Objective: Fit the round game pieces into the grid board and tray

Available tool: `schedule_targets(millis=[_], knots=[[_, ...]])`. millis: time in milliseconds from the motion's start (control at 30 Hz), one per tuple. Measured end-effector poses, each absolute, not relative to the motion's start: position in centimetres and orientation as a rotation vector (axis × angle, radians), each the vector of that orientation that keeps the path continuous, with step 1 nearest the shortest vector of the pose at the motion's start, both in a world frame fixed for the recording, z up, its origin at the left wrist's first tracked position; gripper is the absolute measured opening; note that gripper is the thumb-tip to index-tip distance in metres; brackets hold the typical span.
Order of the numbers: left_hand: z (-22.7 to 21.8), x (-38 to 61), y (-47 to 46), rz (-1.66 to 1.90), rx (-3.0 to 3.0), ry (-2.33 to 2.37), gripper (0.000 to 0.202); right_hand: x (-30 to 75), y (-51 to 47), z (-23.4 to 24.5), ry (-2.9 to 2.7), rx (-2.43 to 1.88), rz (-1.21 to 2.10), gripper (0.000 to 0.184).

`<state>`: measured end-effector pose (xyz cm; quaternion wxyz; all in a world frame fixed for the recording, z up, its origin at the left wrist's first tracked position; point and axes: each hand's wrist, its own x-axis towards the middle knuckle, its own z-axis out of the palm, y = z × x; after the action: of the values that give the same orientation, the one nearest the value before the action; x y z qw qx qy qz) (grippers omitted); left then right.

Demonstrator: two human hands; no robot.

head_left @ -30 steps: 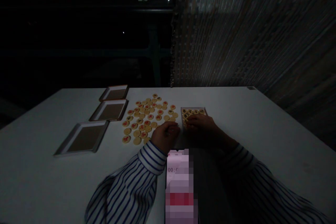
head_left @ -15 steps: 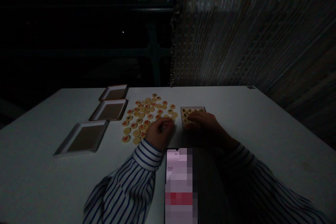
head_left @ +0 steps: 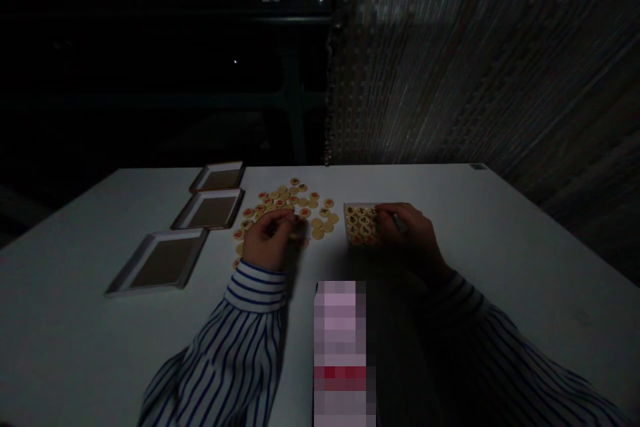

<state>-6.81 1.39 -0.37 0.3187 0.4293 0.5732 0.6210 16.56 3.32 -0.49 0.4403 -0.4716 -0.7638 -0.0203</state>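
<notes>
Dev: Left hand status?
Me: My left hand is over the near side of the loose pieces, fingers curled, tips drawn in toward the thumb. Can't tell if a piece is pinched there, too dark.

Dev: Right?
Me: My right hand is at the right side of the piece box, fingers bent over that edge, covering part of the contents. Contact side hidden, so can't tell if it's gripping.

Dev: What's in the box?
Me: Round pieces laid flat in rows. Black characters in the far rows, red in the row nearest me.

Dev: And the loose ones?
Me: Scattered on the white table, left of the box. Some show red or black characters, others blank faces. A few lie between my left hand and the box.

Dev: Anything else?
Me: Three open trays in a line left of the pieces: far tray, middle tray, near tray. Phone lies between my forearms, screen blurred out.
</notes>
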Motion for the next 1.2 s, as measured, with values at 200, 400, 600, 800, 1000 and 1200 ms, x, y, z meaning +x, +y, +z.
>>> schedule_targets(millis=[200,400,600,800,1000,1200], knots=[[-0.1,-6.7,1.2,1.640,1.119,1.492,0.026,16.5,3.0,-0.3,-1.831,-1.182,-0.054,0.016],[0.0,-6.8,1.2,1.670,1.210,1.531,0.025,16.5,3.0,-0.2,-1.762,-1.188,-0.042,0.017],[0.1,-7.0,1.1,1.659,1.220,1.535,0.026,16.6,2.9,0.0,-1.683,-1.216,0.002,0.019],[0.2,-7.0,1.1,1.684,1.170,1.511,0.027,17.0,2.9,0.1,-1.560,-1.221,0.057,0.020],[1.0,-6.8,1.4,1.683,1.193,1.506,0.024,17.1,3.0,0.0,-1.481,-1.197,0.105,0.021],[2.4,-7.0,2.4,1.574,1.397,1.534,0.026,17.1,3.0,-0.2,-1.495,-1.197,0.128,0.021]])
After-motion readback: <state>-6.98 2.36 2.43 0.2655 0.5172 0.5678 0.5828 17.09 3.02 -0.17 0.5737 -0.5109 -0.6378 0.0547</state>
